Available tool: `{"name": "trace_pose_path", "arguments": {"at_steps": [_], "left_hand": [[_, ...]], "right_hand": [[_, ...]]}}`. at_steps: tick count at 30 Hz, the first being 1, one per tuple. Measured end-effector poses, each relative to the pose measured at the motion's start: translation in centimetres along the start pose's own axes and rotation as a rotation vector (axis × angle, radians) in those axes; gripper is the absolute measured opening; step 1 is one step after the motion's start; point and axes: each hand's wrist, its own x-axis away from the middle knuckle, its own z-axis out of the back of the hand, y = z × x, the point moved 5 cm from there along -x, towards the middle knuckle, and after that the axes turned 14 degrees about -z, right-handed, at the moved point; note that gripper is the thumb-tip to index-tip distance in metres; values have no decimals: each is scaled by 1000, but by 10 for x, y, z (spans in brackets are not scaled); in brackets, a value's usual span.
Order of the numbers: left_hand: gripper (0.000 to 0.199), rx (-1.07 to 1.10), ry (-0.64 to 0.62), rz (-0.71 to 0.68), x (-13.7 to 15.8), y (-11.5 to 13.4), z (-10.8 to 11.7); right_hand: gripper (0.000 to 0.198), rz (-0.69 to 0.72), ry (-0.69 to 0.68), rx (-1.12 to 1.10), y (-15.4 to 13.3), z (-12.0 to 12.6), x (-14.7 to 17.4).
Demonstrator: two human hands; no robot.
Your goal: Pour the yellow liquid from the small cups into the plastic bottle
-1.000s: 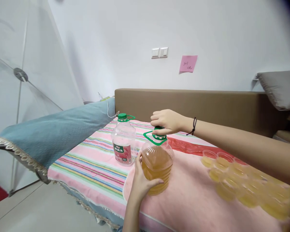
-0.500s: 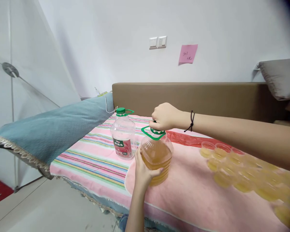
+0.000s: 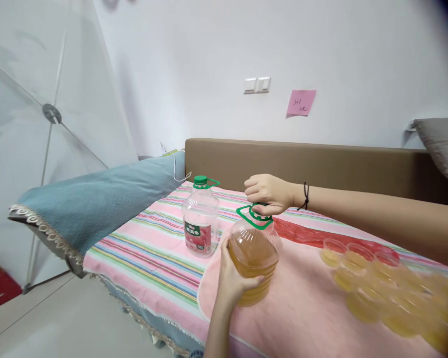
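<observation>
A clear plastic jug of amber liquid (image 3: pixel 256 258) stands on a pink cloth (image 3: pixel 306 303) over a striped table cover. My left hand (image 3: pixel 233 281) wraps around the jug's lower left side. My right hand (image 3: pixel 267 193) closes from above on the jug's green cap (image 3: pixel 259 211), whose green handle ring sticks out to the left. A black band circles my right wrist. Just behind and left stands an empty clear jug (image 3: pixel 200 224) with a green cap and a red label.
Several small clear cups of yellow liquid (image 3: pixel 381 288) crowd the pink cloth at right. A blue-grey blanket (image 3: pixel 93 204) lies at left, a brown padded board (image 3: pixel 321 164) behind. The table edge runs along the front left, floor below.
My right hand has turned on the green cap, fingers shifting around it. The left hand keeps its hold on the jug's side. The view itself has swung slightly.
</observation>
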Motion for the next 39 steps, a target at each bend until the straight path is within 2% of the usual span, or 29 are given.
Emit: {"name": "trace_pose_path", "arguments": {"at_steps": [5, 12, 15, 19, 25, 29, 36, 39], "left_hand": [[110, -3, 50, 8, -1, 2, -3], [106, 31, 60, 21, -1, 3, -6], [109, 35, 70, -1, -2, 1, -6], [111, 48, 74, -24, -5, 0, -4], [112, 39, 16, -9, -1, -3, -2], [115, 16, 6, -8, 0, -5, -2], [117, -26, -2, -1, 2, -4, 0], [121, -15, 8, -7, 3, -3, 1]], "right_hand": [[36, -180, -77, -12, -5, 1, 4], [45, -639, -277, 104, -5, 2, 6], [46, -725, -316, 152, -6, 4, 5], [50, -676, -302, 70, 1, 4, 9], [43, -306, -59, -90, 7, 9, 14], [38, -162, -10, -79, 4, 2, 10], [31, -188, -25, -100, -7, -2, 2], [33, -260, -57, -78, -9, -3, -1]]}}
